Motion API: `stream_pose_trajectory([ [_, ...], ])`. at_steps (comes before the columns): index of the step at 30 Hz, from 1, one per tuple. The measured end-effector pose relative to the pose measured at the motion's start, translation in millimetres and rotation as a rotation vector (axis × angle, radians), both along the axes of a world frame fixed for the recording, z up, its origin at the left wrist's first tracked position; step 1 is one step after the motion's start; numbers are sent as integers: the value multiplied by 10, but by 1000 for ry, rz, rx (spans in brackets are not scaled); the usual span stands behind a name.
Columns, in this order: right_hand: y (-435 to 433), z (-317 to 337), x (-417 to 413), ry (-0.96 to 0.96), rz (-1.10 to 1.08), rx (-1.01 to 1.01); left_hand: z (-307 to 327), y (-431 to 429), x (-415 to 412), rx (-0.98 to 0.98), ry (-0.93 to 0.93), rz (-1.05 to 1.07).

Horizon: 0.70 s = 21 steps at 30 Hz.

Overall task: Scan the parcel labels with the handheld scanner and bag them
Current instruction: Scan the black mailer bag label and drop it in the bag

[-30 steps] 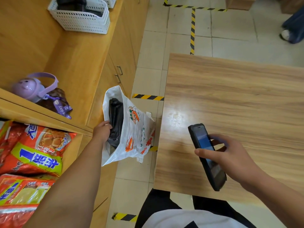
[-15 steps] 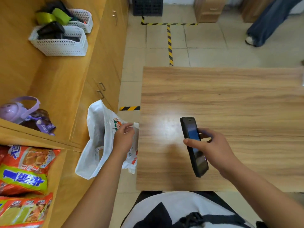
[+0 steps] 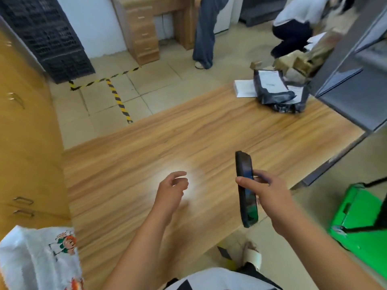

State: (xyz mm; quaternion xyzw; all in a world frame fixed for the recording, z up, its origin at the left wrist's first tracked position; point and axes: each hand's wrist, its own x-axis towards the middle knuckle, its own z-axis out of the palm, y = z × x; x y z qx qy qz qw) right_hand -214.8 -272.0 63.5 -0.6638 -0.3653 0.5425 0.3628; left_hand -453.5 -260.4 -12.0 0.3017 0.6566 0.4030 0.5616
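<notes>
My right hand [image 3: 270,197] grips the black handheld scanner [image 3: 246,188] upright over the near edge of the wooden table [image 3: 188,143]. My left hand [image 3: 172,190] hovers over the table with loosely curled fingers and holds nothing. The white printed plastic bag [image 3: 39,258] sits at the bottom left, beside the table, apart from both hands. Dark grey parcels with white labels [image 3: 276,91] are piled at the table's far right corner, well beyond my hands.
Yellow cabinets [image 3: 23,143] line the left side. A green crate [image 3: 364,222] stands on the floor at the right, under a grey metal shelf [image 3: 351,80]. Two people [image 3: 206,28] are at the back, with cardboard boxes [image 3: 301,61] on the floor near them.
My left hand has let go of the white bag and moved right over the table. The view has swung right, bringing the parcels into sight. The scanner stays in my right hand.
</notes>
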Motion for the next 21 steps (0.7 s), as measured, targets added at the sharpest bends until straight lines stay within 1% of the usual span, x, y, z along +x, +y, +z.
stream_pose_trajectory([
  [3, 142, -16, 618, 59, -67, 20, 8, 159, 588, -32, 23, -46],
  [6, 291, -14, 1207, 60, -94, 35, 14, 342, 1166, -50, 39, -105],
  [12, 653, -100, 2256, 63, -93, 17, -29, 745, 2140, -78, 18, -82],
  [17, 872, -170, 2801, 80, -130, 21, -29, 1068, 2605, -80, 51, -87],
  [21, 1054, -210, 3094, 87, -155, 13, -2, 1650, 2734, -61, 35, -106],
])
